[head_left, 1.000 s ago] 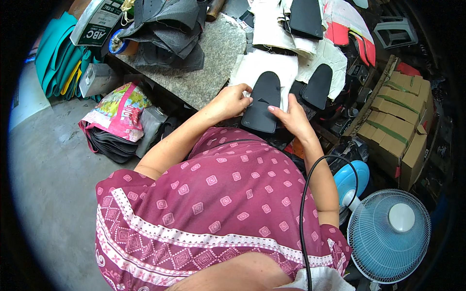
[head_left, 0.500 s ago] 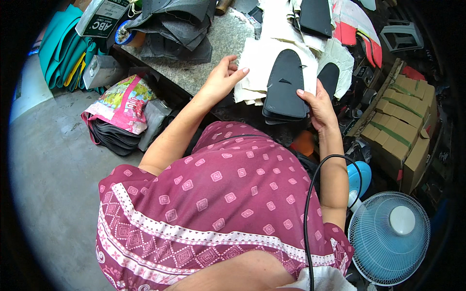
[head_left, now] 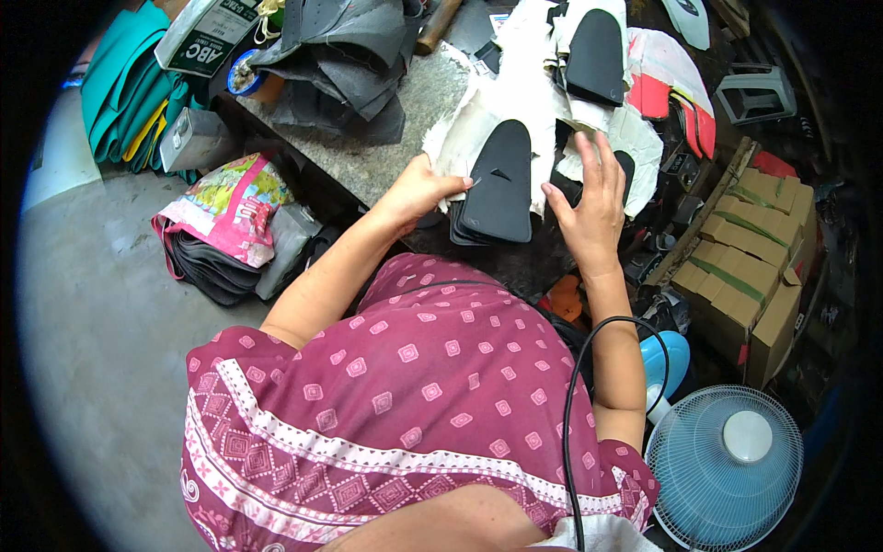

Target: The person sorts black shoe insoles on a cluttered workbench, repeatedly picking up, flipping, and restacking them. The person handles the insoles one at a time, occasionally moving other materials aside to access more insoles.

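Observation:
A stack of black, rounded, tongue-shaped shoe pieces lies in front of me, each layer slightly offset at the near end; the top piece bears a small pointed slit. My left hand grips the left edge of this stack, thumb on top, fingers hidden below. White cloth shows under and beyond it. To the right of the stack, my right hand is open and holds nothing, with its fingers spread and raised. Another black piece rests on white cloth farther away; one more is partly hidden behind my right fingers.
Dark grey sheets are piled on the stone tabletop, beside a small tub. Red-and-white pieces lie at the far right. Tied cardboard bundles and a blue fan stand to my right; a colourful bag sits at left.
My right hand has let go of the black stack and spread its fingers. My left hand, open before, now grips the stack's left edge. The stack has moved left.

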A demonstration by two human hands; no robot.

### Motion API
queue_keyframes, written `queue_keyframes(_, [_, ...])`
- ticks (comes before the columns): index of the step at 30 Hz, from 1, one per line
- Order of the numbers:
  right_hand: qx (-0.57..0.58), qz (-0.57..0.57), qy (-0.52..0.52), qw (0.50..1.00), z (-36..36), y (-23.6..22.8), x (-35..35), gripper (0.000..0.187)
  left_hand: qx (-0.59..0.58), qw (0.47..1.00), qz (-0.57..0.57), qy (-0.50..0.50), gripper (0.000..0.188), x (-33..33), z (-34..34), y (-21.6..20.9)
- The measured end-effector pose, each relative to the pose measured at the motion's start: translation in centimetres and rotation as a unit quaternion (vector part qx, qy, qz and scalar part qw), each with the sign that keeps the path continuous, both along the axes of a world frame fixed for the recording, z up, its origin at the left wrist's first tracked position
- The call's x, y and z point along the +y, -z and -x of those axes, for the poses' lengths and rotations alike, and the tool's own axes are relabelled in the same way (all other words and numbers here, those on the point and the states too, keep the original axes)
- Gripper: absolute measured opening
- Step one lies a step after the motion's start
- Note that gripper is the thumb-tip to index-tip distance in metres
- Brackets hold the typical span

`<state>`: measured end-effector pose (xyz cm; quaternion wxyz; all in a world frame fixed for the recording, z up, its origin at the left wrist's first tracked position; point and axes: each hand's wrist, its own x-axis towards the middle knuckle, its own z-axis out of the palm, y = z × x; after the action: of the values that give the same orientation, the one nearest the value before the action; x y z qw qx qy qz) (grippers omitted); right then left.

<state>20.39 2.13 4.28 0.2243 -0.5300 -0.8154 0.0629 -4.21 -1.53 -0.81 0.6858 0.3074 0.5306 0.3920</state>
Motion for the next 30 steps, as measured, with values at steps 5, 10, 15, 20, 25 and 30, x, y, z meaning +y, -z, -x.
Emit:
queue_keyframes(5, [0.139, 0.255, -0.188, 0.938, 1.4, -0.1, -0.7, 0.055, -0.08, 0.99, 0.092, -0.07, 0.039, 0.0, 0.3, -0.5])
queue_keyframes(10, [0.183, 0.32, -0.173, 0.913, 2.4, 1.8, -0.5, 0.054, -0.326, 0.934, 0.092, -0.111, 0.043, -1.8, -0.4, -1.3])
queue_keyframes(15, [0.151, 0.3, -0.218, 0.916, 2.3, 2.2, -0.2, 0.052, -0.225, 0.971, 0.061, -0.046, 0.037, -3.5, -0.7, -0.4])
queue_keyframes(20, [0.243, 0.347, -0.128, 0.897, 1.6, 1.7, 0.5, 0.031, -0.251, 0.957, 0.11, -0.089, 0.04, -3.7, -0.1, 0.5])
queue_keyframes(25, [0.233, 0.034, -0.079, 0.969, 1.1, 0.7, 0.6, 0.022, -0.23, 0.961, 0.111, -0.105, 0.045, -4.0, 0.3, 0.8])
queue_keyframes(30, [0.126, 0.084, -0.214, 0.965, 2.6, 0.9, 0.1, 0.028, -0.243, 0.96, 0.103, -0.094, 0.049, -3.9, 0.3, 1.3])
